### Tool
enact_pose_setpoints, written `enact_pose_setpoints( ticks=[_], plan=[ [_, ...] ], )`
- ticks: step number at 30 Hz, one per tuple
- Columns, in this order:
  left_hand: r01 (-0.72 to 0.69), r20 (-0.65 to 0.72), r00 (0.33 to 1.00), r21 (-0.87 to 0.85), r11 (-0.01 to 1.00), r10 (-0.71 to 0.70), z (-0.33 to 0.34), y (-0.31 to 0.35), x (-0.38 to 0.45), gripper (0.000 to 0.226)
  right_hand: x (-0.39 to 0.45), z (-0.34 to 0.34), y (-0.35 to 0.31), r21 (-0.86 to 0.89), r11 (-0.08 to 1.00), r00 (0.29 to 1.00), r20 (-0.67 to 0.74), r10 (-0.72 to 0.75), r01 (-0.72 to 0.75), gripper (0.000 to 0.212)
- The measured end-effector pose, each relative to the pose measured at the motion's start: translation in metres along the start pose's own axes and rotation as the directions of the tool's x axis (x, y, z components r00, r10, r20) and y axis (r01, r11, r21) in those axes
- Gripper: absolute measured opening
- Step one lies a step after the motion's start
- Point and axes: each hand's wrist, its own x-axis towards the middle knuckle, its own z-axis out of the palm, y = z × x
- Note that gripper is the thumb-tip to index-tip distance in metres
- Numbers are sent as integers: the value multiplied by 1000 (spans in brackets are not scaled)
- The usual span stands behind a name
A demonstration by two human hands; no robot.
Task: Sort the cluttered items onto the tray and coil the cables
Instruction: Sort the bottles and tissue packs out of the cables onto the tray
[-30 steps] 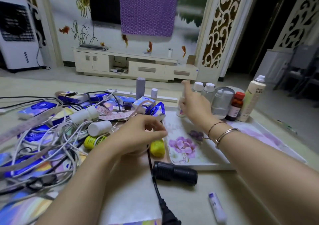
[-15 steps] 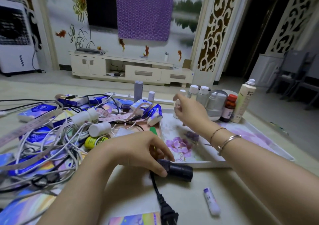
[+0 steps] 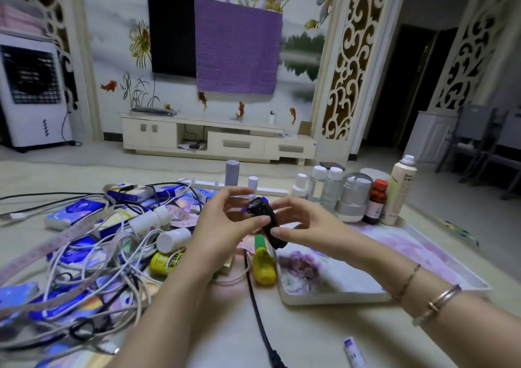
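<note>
Where it lay before, the black flashlight (image 3: 266, 222) now sits pinched between both hands (image 3: 270, 221).

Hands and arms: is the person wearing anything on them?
Both arms are bare, with no sleeves showing. The right wrist has a thin chain bracelet and a gold-coloured bangle. The left hand and right hand show no gloves.

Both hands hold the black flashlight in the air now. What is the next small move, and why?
Probably lower the black flashlight, pinched by the left hand and right hand, onto the bare floral part of the tray just below, since only bottles stand along its far edge.
</note>
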Motion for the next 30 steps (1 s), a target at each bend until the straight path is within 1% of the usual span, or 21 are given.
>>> enact_pose_setpoints(
  ticks=[3,6,8,9,10,11,12,13,14,15,16,17,18,20,23,27,30],
  plan=[
    [-33,-24,999,-9,999,33,3,-7,5,37,5,6,9,28,1000,1000,2,1,-1,29],
    [-45,-49,998,7,999,45,3,-14,12,28,8,5,11,140,989,997,-58,53,-44,29],
    [-22,-57,998,11,1000,23,3,-20,17,22,11,3,10,174,984,984,-172,53,-23,23],
    [-6,-50,999,43,999,9,5,-24,19,20,14,1,9,173,985,967,-250,50,-7,20],
    [-5,-38,999,113,994,10,6,-28,22,21,19,-3,8,152,988,942,-333,46,5,19],
    [-15,-21,1000,202,979,20,8,-32,23,22,25,-7,7,104,995,911,-412,34,9,21],
    [-27,-2,1000,281,959,29,9,-36,24,23,32,-12,7,13,1000,877,-480,7,-1,23],
    [-31,14,1000,348,937,28,10,-39,25,24,40,-17,9,-134,990,852,-522,-39,-37,25],
    [-27,22,1000,406,914,20,10,-41,26,25,48,-23,11,-318,943,847,-524,-88,-99,26],
    [-18,18,1000,454,891,11,9,-43,28,26,55,-26,14,-481,861,861,-496,-114,-163,26],
    [-6,7,1000,492,870,3,7,-44,28,28,62,-28,17,-595,774,882,-459,-107,-216,25],
    [5,-8,1000,521,854,0,5,-44,29,28,69,-28,20,-662,704,899,-431,-77,-257,24],
    [14,-23,1000,541,841,-2,3,-44,30,29,75,-26,22,-700,653,908,-416,-44,-289,24],
    [28,-38,999,564,825,-8,0,-44,31,29,86,-22,26,-738,588,911,-412,-3,-331,26],
    [55,-47,998,559,828,-34,-1,-43,31,31,97,-17,31,-778,514,905,-426,-10,-361,21],
    [87,-92,995,544,834,-43,-4,-40,33,32,99,-17,32,-798,456,888,-458,-36,-393,20],
    [104,-132,990,518,849,-40,-9,-39,35,34,102,-16,32,-821,417,892,-450,-49,-391,22]
  ],
)
